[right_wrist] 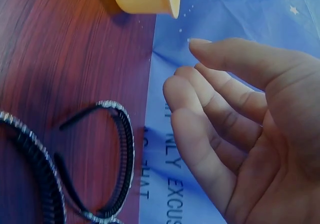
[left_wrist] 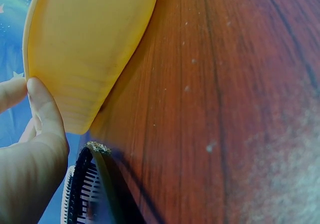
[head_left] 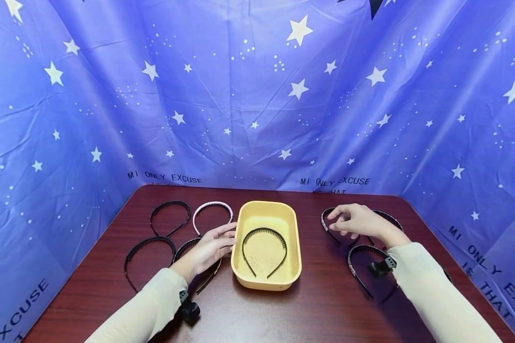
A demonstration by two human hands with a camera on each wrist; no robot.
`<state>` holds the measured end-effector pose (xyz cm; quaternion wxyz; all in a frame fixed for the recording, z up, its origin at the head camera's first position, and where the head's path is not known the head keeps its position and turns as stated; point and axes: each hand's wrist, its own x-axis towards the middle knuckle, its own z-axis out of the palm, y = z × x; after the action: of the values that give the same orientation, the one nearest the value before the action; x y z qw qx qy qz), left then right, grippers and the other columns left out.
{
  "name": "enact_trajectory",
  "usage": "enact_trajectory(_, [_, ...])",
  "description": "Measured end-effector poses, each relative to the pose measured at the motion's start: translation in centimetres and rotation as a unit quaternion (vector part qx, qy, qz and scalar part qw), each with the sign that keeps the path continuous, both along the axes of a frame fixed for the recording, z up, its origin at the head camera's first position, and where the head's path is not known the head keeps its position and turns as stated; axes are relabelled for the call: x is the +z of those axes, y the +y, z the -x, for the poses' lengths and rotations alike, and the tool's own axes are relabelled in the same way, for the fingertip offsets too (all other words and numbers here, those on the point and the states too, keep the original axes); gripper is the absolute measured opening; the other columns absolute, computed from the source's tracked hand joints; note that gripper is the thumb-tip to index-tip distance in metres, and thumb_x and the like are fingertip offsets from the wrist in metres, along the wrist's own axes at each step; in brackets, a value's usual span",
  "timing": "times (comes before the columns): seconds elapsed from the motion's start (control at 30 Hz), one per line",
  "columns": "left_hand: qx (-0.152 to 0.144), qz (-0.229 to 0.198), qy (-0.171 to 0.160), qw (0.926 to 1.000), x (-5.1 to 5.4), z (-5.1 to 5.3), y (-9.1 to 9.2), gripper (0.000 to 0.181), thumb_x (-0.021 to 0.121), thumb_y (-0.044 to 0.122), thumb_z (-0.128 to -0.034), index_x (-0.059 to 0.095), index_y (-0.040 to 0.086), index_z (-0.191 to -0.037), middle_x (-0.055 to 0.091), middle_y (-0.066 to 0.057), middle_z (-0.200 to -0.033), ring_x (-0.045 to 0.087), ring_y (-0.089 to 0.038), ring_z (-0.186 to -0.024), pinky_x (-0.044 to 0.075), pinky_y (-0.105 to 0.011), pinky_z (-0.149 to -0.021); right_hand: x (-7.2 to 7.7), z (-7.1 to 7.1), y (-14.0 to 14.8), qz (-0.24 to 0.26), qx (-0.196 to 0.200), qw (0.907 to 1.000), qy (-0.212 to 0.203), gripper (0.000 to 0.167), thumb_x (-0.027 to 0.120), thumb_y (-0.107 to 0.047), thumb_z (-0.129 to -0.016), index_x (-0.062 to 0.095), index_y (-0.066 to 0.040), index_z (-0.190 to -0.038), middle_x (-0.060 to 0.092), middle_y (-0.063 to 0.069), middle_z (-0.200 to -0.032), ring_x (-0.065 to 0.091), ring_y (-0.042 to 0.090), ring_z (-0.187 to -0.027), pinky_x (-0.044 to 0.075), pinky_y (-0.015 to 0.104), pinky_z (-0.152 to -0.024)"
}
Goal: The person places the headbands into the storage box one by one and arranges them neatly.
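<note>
A yellow bin (head_left: 266, 285) stands mid-table with one black toothed headband (head_left: 264, 229) lying inside. My left hand (head_left: 209, 253) pinches the bin's left rim between thumb and fingers; the left wrist view shows the thumb on the yellow wall (left_wrist: 95, 43) and a glitter-topped headband (left_wrist: 98, 147) just below the left hand (left_wrist: 35, 149). My right hand (head_left: 362, 221) hovers over the headbands at the right, its fingers loosely bent and holding nothing. In the right wrist view a rhinestone headband (right_wrist: 131, 149) lies beside and below the right hand (right_wrist: 235, 119), not touching it.
On the table (head_left: 317, 309), left of the bin, lie several headbands, including a pink one (head_left: 213, 203) and black ones (head_left: 170, 203). More lie at the right, one (head_left: 360, 247) near the right wrist. A blue star-printed cloth (head_left: 257, 95) hangs behind and at both sides.
</note>
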<state>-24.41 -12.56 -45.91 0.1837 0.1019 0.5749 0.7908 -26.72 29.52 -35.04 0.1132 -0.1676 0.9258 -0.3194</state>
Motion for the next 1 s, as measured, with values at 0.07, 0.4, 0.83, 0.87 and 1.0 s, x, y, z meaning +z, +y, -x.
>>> enact_trajectory(0.07, [-0.001,-0.001,0.002,1.0,0.0,0.0,0.0,0.062,0.054,-0.006,-0.0964,0.027,-0.007,-0.153,0.048,-0.03,-0.135,0.061,-0.02,-0.108,0.054,-0.027,-0.09,0.0,-0.2,0.6,0.001,-0.002,1.0,0.0,0.037,0.074,-0.024,-0.091,0.065,-0.001,-0.119,0.069,0.007,-0.086,0.065,0.019,-0.074,0.059,0.036,-0.057])
enact_trajectory(0.4, [-0.001,-0.004,0.004,1.0,0.0,0.0,0.0,0.062,0.054,-0.006,-0.0962,0.027,-0.008,-0.152,0.048,-0.03,-0.134,0.061,-0.019,-0.107,0.054,-0.028,-0.092,-0.4,-1.2,3.2,0.012,-0.015,0.9998,-0.008,0.031,0.073,-0.021,-0.091,0.066,-0.003,-0.115,0.064,0.006,-0.08,0.063,0.021,-0.072,0.057,0.035,-0.054])
enact_trajectory(0.83, [0.0,-0.005,0.001,1.0,-0.1,0.1,0.0,0.062,0.055,-0.006,-0.0963,0.028,-0.008,-0.152,0.051,-0.025,-0.131,0.062,-0.019,-0.106,0.054,-0.026,-0.089,-0.9,-1.9,5.4,0.038,-0.034,0.9978,-0.041,0.03,0.07,-0.016,-0.092,0.062,0.003,-0.115,0.063,0.011,-0.079,0.06,0.019,-0.067,0.055,0.032,-0.053])
enact_trajectory(0.87, [0.0,-0.005,0.001,1.0,-0.1,0.1,0.0,0.062,0.054,-0.006,-0.0963,0.028,-0.008,-0.152,0.052,-0.025,-0.131,0.062,-0.019,-0.106,0.055,-0.026,-0.089,-1.0,-2.0,5.6,0.041,-0.032,0.9978,-0.042,0.03,0.069,-0.014,-0.093,0.062,0.004,-0.115,0.063,0.011,-0.079,0.06,0.019,-0.067,0.055,0.033,-0.053])
enact_trajectory(1.0, [0.0,-0.004,0.0,1.0,-0.1,0.1,0.0,0.062,0.054,-0.006,-0.0963,0.028,-0.008,-0.152,0.051,-0.025,-0.131,0.062,-0.018,-0.106,0.055,-0.026,-0.088,-1.4,-2.5,6.4,0.035,-0.037,0.998,-0.038,0.029,0.07,-0.016,-0.092,0.063,0.003,-0.112,0.064,0.01,-0.08,0.062,0.018,-0.071,0.056,0.035,-0.055])
